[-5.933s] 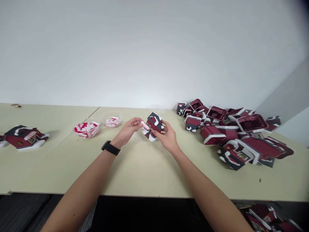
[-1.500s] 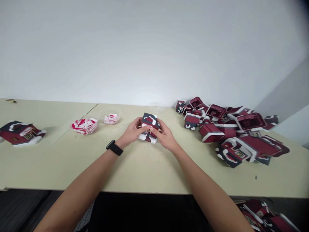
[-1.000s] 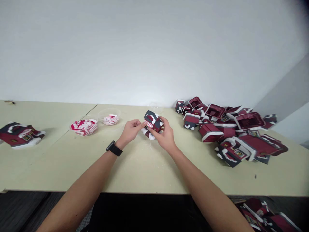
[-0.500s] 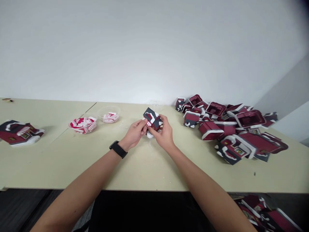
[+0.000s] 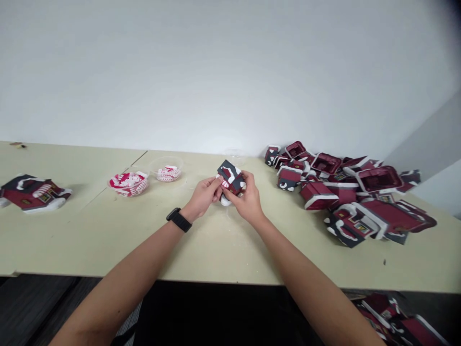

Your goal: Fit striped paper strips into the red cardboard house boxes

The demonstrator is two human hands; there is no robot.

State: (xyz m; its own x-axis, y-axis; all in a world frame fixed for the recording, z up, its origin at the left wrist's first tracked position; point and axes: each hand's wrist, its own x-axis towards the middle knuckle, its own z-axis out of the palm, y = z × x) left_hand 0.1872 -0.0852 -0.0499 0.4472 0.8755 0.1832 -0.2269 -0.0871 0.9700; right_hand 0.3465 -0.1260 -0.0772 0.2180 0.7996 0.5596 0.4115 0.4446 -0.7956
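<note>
The miniature red house (image 5: 230, 178), with its charcoal roof and white snow trim, sits tilted at centre, gripped between both hands. The left hand (image 5: 204, 194), a black watch (image 5: 179, 220) on its wrist, pinches the house's near side with its fingertips. The right hand (image 5: 248, 204) curls around the far side, fingers pressed on. On the pale table (image 5: 90, 240), a clear bowl (image 5: 127, 185) and a second clear bowl (image 5: 167, 173) hold red-and-white striped pieces left of centre. Another red house (image 5: 34, 192) lies far left, and a heap of red house parts (image 5: 345, 192) fills the right.
</note>
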